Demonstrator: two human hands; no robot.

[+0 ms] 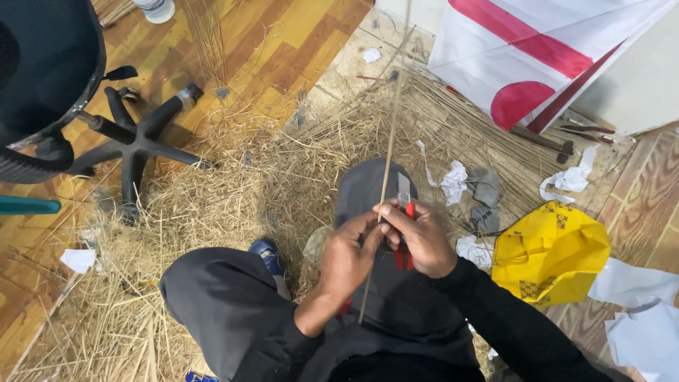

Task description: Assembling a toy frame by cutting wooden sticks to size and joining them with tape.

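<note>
A long thin bamboo stick [391, 134] runs from the top of the view down past my lap. My left hand [348, 256] pinches it near its lower part. My right hand [422, 237] grips a red-handled utility knife [404, 199] whose grey blade lies against the stick just above my fingers. Both hands meet over my right knee, clad in dark trousers. The stick's lower end pokes out below my left wrist.
Straw-like shavings [212, 205] cover the floor around my legs. A black office chair base [134, 138] stands at the left. A yellow bag [550, 251] lies at the right, a white-and-red kite [537, 56] at the upper right, with paper scraps [453, 180] nearby.
</note>
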